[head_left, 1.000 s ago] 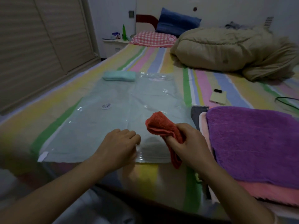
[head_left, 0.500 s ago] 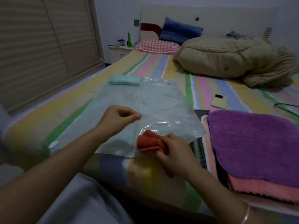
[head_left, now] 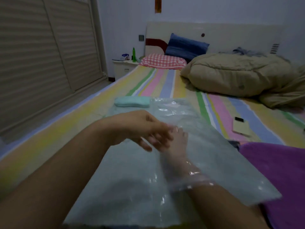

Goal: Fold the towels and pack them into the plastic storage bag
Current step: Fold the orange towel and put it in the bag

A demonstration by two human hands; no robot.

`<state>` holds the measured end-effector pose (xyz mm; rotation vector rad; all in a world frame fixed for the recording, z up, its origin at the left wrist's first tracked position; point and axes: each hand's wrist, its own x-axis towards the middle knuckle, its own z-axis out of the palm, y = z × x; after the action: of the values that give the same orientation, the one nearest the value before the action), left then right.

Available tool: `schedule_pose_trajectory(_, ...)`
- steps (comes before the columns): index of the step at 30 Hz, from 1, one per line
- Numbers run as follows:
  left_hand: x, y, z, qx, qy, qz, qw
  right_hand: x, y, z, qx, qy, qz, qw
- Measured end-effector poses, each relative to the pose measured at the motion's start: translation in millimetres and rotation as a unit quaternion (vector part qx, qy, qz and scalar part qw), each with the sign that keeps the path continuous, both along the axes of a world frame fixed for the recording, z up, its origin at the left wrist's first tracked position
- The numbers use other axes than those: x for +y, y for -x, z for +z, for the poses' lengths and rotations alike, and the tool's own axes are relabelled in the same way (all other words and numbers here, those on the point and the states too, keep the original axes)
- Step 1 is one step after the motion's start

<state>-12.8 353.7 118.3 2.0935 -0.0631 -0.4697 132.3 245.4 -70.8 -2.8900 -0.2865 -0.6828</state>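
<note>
While a bed (head_left: 161,83) with a sheet striped in pastel colours fills most of the view, the plastic storage bag (head_left: 132,179) lies flat on its near part and serves as the reference for all positions.

Left of the bag, beyond the bed's edge, stand slatted sliding wardrobe doors (head_left: 41,55). Far behind the bag, a pale headboard (head_left: 231,35) stands against the wall. Behind and to the right of the bag lies a bunched beige duvet (head_left: 234,75).

Just right of the bag lies a purple towel (head_left: 280,171), which the bag's near right corner overlaps. Far behind the bag, a blue pillow (head_left: 186,45) leans on the headboard, with a red checked pillow (head_left: 162,61) in front of it. Behind and left of the bag stands a white nightstand (head_left: 123,68).

A folded teal towel (head_left: 132,101) lies at the bag's far left corner; whether it is inside the film cannot be told.

The left hand (head_left: 142,128) hangs over the middle of the bag, its fingers (head_left: 158,138) bent downward and blurred; a grip on the film cannot be told. The right hand (head_left: 178,142) is inside the bag to the wrist, seen through the film; what its fingers hold cannot be told.

Right of the bag lies a phone (head_left: 241,128), and far behind it, on the nightstand, a green bottle (head_left: 134,54).
</note>
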Motion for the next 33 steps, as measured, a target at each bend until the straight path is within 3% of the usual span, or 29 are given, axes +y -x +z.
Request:
schedule_pose_trajectory(2, 20.9, -47.2, -6.3, -0.043, 0.058, 0.148, 0.986, 6.9, -17.7, -5.7, -0.004, 0.028, -0.019, 0.999)
schedule_pose_trajectory(4, 44.1, -104.7, -23.6, -0.115, 0.09, 0.298, 0.943, 10.7, -25.5, -12.6, -0.001, 0.052, 0.008, 0.999)
schedule_pose_trajectory(6, 62.0, -158.6, -47.7, -0.181, 0.022, 0.36, 0.915, 11.3, -28.3, -24.4, -0.004, 0.044, 0.055, 0.998)
schedule_pose_trajectory(9, 71.5, -216.6, -91.5, -0.185, -0.143, 0.328, 0.915, 4.7, -41.1, -37.9, -0.035, 0.024, 0.096, 0.995)
schedule_pose_trajectory(13, 71.1, -251.3, -153.8, -0.1, -0.324, 0.218, 0.915, 5.9, -82.3, -40.5, -0.062, 0.011, 0.123, 0.99)
schedule_pose_trajectory(18, 76.5, -260.0, -201.6, -0.061, -0.294, 0.211, 0.93, 35.0, -149.4, -40.9, -0.076, 0.03, 0.159, 0.984)
schedule_pose_trajectory(23, 70.1, -263.1, -204.4, -0.115, -0.27, 0.218, 0.931, 59.2, -216.0, -39.4, -0.083, 0.031, 0.196, 0.977)
schedule_pose_trajectory(33, 71.1, -263.6, -203.1, -0.127, -0.298, 0.231, 0.917, 97.3, -315.5, -47.6, -0.089, 0.048, 0.087, 0.991)
